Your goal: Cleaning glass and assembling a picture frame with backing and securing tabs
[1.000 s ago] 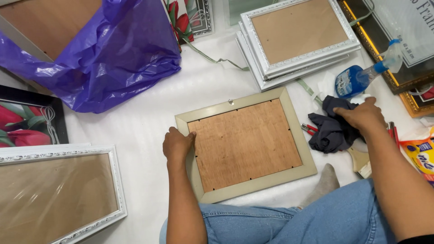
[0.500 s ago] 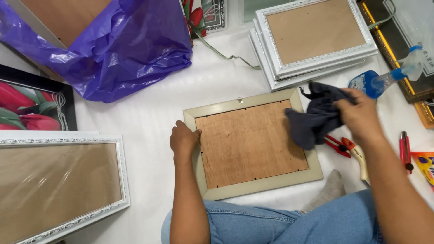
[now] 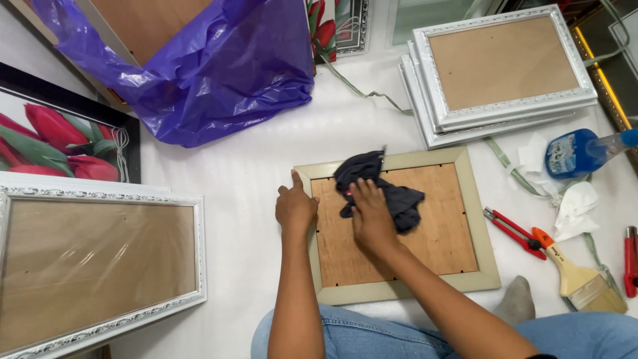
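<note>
The person sits on the white floor covering with a cream-coloured picture frame (image 3: 397, 225) lying face down in front of their knees, its brown fibreboard backing (image 3: 425, 229) turned up. The right hand (image 3: 372, 218) presses a dark, crumpled cloth (image 3: 382, 187) flat onto the upper left part of that backing, fingers spread over the fabric rather than closed round it. The left hand (image 3: 295, 206) rests on the frame's left rail, fingers loosely extended, pinning it in place. This looks like the wiping step; the board's right half seems to call for a sweep of the cloth next. Nearby lie a blue spray bottle (image 3: 577, 151), red-handled pliers (image 3: 512, 231), a paintbrush (image 3: 578, 274), a stack of ornate white frames (image 3: 495, 73) and a glossy purple plastic bag (image 3: 212, 66).
</note>
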